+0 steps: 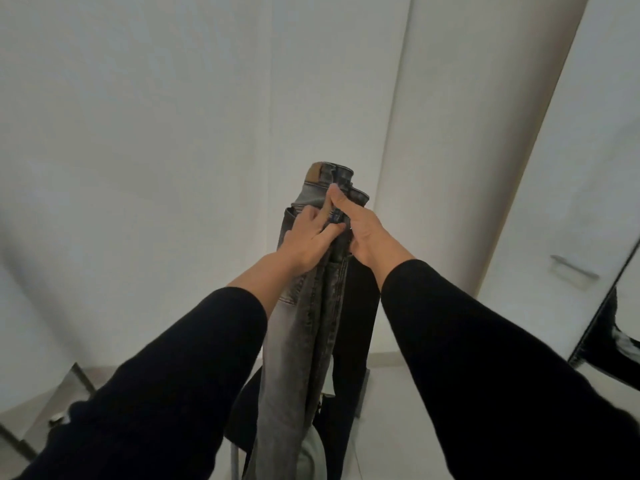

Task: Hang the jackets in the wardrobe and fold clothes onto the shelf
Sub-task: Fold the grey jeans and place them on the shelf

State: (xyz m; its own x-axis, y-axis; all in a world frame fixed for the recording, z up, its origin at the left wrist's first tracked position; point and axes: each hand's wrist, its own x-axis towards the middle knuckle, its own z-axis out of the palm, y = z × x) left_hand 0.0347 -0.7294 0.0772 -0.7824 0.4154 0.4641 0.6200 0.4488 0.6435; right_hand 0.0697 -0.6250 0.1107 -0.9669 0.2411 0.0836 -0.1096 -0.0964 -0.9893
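Before white wall point(173, 116), jeans point(298, 334) hang vertical, waistband up.

No text can be read; the brown waistband patch point(313, 173) on the grey jeans point(298, 327) shows no legible lettering.

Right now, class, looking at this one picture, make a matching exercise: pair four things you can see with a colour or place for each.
Things:
1. jeans
2. sleeves
3. patch
4. left hand

Descriptions:
A. brown
B. black
C. faded grey
D. gripping the jeans below the waistband

Pairs: 1-C, 2-B, 3-A, 4-D
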